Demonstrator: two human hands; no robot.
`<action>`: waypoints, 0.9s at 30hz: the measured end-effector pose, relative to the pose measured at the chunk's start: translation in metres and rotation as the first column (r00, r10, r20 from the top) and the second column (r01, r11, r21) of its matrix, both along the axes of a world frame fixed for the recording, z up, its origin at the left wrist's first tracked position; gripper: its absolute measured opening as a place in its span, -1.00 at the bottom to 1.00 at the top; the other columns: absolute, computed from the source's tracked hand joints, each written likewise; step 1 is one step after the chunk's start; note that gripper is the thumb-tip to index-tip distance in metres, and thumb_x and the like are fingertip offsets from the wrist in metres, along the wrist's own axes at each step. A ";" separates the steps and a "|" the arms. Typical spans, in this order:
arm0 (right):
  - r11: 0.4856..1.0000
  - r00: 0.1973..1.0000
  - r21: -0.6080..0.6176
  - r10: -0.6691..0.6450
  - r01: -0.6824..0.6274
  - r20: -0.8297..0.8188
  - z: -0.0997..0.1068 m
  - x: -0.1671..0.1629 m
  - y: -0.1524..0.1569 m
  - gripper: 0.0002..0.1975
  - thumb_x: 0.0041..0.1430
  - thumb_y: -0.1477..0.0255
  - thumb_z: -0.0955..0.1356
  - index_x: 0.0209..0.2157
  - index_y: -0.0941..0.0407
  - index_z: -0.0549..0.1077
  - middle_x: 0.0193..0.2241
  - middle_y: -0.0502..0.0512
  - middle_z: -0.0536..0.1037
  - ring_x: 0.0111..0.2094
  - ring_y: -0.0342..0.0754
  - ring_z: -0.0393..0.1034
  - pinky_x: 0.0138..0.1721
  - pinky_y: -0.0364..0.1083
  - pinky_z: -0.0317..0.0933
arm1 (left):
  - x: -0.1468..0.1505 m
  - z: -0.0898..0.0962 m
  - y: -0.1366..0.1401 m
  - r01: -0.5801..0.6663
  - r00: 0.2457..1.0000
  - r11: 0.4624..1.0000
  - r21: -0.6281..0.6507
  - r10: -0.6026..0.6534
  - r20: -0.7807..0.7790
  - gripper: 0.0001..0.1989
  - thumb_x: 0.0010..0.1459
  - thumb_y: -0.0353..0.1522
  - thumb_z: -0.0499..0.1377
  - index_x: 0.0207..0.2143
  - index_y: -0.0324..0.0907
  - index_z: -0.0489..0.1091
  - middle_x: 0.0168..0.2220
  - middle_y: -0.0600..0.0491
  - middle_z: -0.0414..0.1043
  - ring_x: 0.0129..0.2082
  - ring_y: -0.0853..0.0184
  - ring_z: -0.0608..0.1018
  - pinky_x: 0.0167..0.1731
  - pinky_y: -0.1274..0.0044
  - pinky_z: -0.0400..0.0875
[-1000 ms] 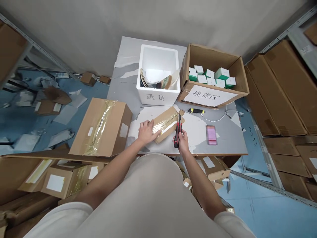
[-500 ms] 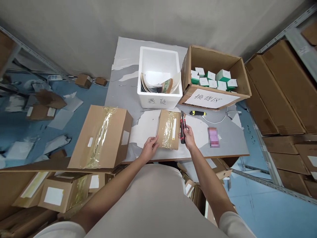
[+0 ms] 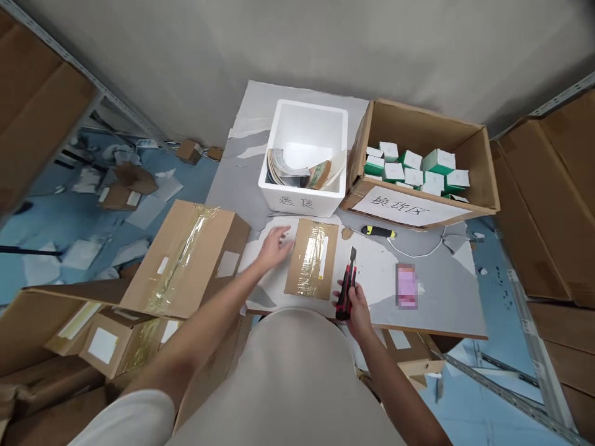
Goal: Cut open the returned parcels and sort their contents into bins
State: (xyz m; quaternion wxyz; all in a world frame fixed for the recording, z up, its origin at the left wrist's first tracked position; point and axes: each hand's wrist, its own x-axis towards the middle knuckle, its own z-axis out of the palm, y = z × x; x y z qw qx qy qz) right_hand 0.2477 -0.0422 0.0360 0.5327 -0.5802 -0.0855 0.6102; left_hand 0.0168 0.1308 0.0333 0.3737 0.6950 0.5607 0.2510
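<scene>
A small cardboard box (image 3: 304,260) lies on the table before me, with shiny clear tape down its middle and a white label strip. Just off its left edge is my left hand (image 3: 275,249), fingers apart and holding nothing. On the box's other side, my right hand (image 3: 357,310) grips a red and black utility knife (image 3: 346,291), its blade out and pointing away from me. A larger taped carton (image 3: 181,266) sits to the left of the small box.
Behind stand a white foam box (image 3: 302,201) holding curved sheets and an open carton (image 3: 413,214) of green-white boxes. A yellow-black cutter (image 3: 379,231) and a blurred pink item (image 3: 406,286) lie at right. Several cartons (image 3: 105,347) fill the lower left.
My left hand has let go of the small box and moved up and left. My right hand has drawn the knife nearer to me. The camera view has shifted.
</scene>
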 end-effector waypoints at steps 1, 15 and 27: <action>0.999 0.997 -0.046 -0.003 -0.001 -0.076 0.000 -0.001 -0.011 -0.61 0.03 0.13 0.40 -0.14 -0.03 0.31 0.03 0.06 0.43 -0.26 -0.04 0.48 -0.38 -0.02 0.39 | 0.004 0.004 0.023 0.055 0.998 0.998 0.014 -0.055 -0.037 -0.49 0.08 -0.21 0.12 0.10 -0.14 0.29 0.07 -0.13 0.29 -0.05 0.20 0.46 -0.18 0.37 0.49; 0.982 0.933 -0.157 0.039 -0.101 -0.359 -0.018 0.013 -0.013 -0.48 -0.02 0.07 0.42 -0.06 -0.05 0.27 -0.08 0.15 0.54 -0.06 0.14 0.46 -0.05 0.22 0.28 | 0.020 -0.002 0.075 0.070 0.993 0.959 -0.275 -0.093 -0.074 -0.59 -0.07 -0.25 0.23 -0.13 -0.19 0.44 -0.12 -0.03 0.50 -0.21 0.24 0.57 -0.15 0.41 0.46; 0.988 0.995 0.145 0.065 -0.053 -0.078 -0.026 0.047 0.087 -0.65 0.06 0.20 0.39 -0.17 -0.01 0.25 -0.13 0.03 0.53 -0.13 -0.05 0.47 -0.07 0.06 0.32 | -0.042 -0.003 -0.047 -0.467 0.853 0.870 -0.159 0.396 -0.341 -0.68 0.03 -0.07 0.12 -0.43 -0.15 0.30 -0.45 0.06 0.47 -0.41 0.28 0.55 -0.36 0.51 0.36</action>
